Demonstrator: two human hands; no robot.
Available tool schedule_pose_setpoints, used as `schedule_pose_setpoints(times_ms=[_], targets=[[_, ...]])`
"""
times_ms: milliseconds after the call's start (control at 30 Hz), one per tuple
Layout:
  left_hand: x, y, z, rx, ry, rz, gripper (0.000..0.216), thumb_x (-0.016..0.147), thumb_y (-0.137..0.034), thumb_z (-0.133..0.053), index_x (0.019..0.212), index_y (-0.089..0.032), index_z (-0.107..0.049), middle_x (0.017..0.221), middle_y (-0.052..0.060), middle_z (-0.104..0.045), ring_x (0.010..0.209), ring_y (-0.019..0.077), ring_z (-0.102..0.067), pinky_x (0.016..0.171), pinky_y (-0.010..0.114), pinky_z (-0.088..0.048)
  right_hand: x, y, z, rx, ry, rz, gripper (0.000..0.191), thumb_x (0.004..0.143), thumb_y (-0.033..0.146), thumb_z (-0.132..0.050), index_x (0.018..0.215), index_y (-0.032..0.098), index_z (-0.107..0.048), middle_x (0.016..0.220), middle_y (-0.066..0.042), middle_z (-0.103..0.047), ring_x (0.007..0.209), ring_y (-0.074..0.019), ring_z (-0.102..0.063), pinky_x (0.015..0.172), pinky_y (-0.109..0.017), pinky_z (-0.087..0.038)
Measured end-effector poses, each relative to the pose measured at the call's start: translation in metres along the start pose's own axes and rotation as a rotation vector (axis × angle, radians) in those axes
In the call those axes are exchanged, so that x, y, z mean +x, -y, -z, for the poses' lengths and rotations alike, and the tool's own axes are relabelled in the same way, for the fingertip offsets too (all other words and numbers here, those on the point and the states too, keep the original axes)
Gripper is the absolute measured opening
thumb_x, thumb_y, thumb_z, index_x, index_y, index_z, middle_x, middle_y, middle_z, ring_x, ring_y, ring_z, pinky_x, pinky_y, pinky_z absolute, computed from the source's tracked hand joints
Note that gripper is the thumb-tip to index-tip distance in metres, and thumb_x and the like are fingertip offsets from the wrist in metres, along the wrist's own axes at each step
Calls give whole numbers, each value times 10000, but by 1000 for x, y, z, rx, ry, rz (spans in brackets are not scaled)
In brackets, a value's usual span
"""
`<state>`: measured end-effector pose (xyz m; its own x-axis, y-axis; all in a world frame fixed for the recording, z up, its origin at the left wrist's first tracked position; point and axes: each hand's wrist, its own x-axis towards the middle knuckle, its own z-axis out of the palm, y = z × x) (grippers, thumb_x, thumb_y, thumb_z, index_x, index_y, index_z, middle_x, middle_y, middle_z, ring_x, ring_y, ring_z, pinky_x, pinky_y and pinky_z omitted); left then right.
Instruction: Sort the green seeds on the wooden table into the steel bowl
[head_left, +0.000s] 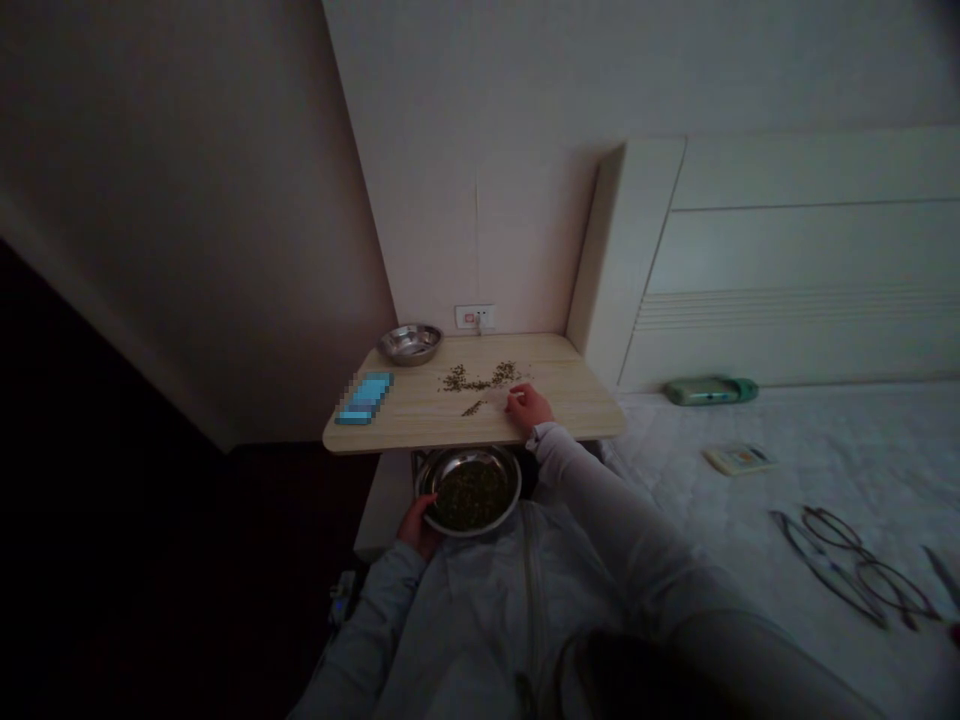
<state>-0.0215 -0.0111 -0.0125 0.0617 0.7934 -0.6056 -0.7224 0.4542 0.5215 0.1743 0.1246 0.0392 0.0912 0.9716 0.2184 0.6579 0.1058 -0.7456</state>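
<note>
My left hand [418,526] grips the rim of a steel bowl [470,489] full of small dark green bits, held just below the front edge of a light wooden table [555,375]. My right hand [529,408] rests on the tabletop with its fingers curled together, beside a small streak of the bits [472,408]. A bigger scatter of the same bits [480,379] lies further back on the table. Whether anything is pinched in the right fingers is too small to see.
An empty steel bowl [409,343] stands at the table's back left, a blue phone [365,397] at its left front. A wall socket [475,317] is behind. On the bed to the right lie a green case [709,390], a small booklet [739,459] and glasses [851,565].
</note>
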Motion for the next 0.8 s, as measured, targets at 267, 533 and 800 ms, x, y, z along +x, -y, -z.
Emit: schedule_pose_setpoints(times_ms=[267,533,800], targets=[[0,2,-2,14,2,-56,123,644,-106,-457,691,-119,-569,592,46,-633,748,199,-591,710,317,-454,6,7,-4,-49,41,-39,222,702,279,-400,891,202,-488,676,4,-613,662,-120,-534,605,-239,-373],[0,2,-1,17,-11,-127,115,649,-96,-460,601,-114,-564,540,40,-620,676,175,-599,679,291,-466,0,12,-19,62,120,34,194,695,276,-405,852,205,-494,612,28,-597,584,-96,-525,579,-222,-378],[0,1,-2,-34,-12,-56,127,657,-125,-449,692,-118,-571,581,47,-627,789,205,-580,719,309,-455,0,11,-18,98,62,20,209,701,276,-392,867,194,-491,617,25,-597,564,-92,-513,596,-233,-387]])
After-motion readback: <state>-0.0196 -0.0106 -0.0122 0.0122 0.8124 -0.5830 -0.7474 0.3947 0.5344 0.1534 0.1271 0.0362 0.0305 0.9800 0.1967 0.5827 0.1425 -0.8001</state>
